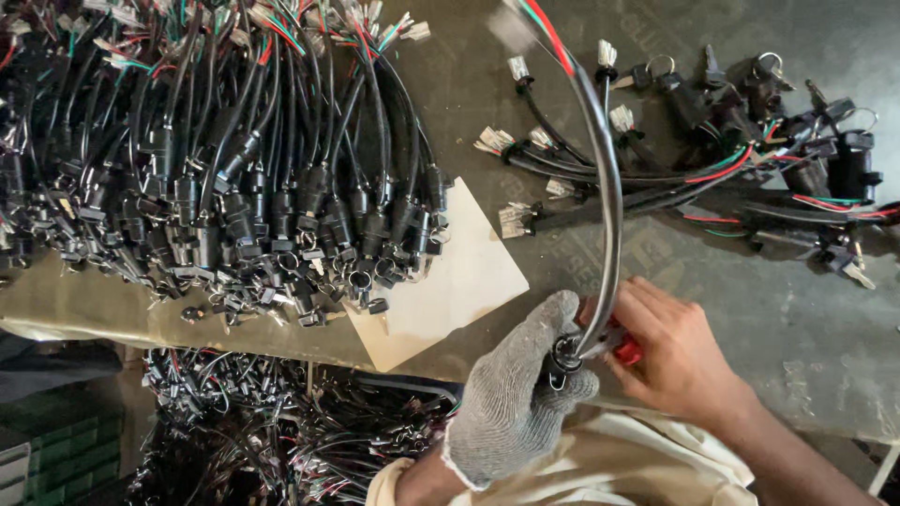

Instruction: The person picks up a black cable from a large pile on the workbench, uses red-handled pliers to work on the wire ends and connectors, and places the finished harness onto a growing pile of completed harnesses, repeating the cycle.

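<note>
My left hand (520, 384), in a grey knit glove, grips the black lock end (565, 353) of a cable assembly. Its black sheathed cable (609, 201) arcs up and away, ending in red, green and white wires near the top edge. My bare right hand (670, 351) is closed on a red-handled tool (626, 349) pressed against the same lock end. Both hands are at the near edge of the grey worktable (806, 309).
A big heap of black lock-and-cable assemblies (225, 169) fills the table's left side. A smaller pile with keys (741, 122) lies at the back right. A pale card sheet (450, 281) lies between. A bin of more wires (281, 431) sits below the table edge.
</note>
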The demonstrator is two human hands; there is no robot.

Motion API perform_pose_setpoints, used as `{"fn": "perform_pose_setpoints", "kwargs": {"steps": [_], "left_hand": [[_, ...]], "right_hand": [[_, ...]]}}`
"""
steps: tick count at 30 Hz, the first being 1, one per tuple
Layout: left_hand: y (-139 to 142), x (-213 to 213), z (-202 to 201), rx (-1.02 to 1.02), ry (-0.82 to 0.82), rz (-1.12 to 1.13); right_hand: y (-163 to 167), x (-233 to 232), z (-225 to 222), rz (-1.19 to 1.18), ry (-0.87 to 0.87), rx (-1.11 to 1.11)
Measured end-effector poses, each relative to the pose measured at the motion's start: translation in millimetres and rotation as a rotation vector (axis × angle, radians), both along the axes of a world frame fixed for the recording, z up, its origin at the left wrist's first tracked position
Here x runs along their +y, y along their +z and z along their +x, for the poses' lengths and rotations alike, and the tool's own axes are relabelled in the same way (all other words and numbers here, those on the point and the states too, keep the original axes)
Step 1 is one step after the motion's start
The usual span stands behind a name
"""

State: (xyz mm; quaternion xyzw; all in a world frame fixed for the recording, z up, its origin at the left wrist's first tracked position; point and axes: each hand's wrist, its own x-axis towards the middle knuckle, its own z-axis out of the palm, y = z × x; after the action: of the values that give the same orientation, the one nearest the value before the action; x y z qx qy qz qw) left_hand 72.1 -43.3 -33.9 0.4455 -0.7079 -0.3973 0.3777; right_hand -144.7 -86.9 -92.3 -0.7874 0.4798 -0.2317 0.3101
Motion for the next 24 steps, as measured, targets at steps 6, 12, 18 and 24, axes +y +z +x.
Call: {"fn": "perform_pose_setpoints", "kwargs": {"steps": [6, 12, 18, 24], "left_hand": [[-14, 10, -12, -0.046, 0.132, -0.112], [-16, 17, -18, -0.338, 0.180, -0.328], [-13, 23, -21, -0.707, 0.248, -0.379], [-18, 18, -23, -0.813, 0.303, -0.440]], "right_hand": [[-1, 7, 10, -0.093, -0.022, -0.086], [2, 12, 5, -0.180, -0.148, 0.134], [10, 26, 0, -0.097, -0.180, 0.194], [8, 33, 9, -0.015, -0.197, 0.114]]}}
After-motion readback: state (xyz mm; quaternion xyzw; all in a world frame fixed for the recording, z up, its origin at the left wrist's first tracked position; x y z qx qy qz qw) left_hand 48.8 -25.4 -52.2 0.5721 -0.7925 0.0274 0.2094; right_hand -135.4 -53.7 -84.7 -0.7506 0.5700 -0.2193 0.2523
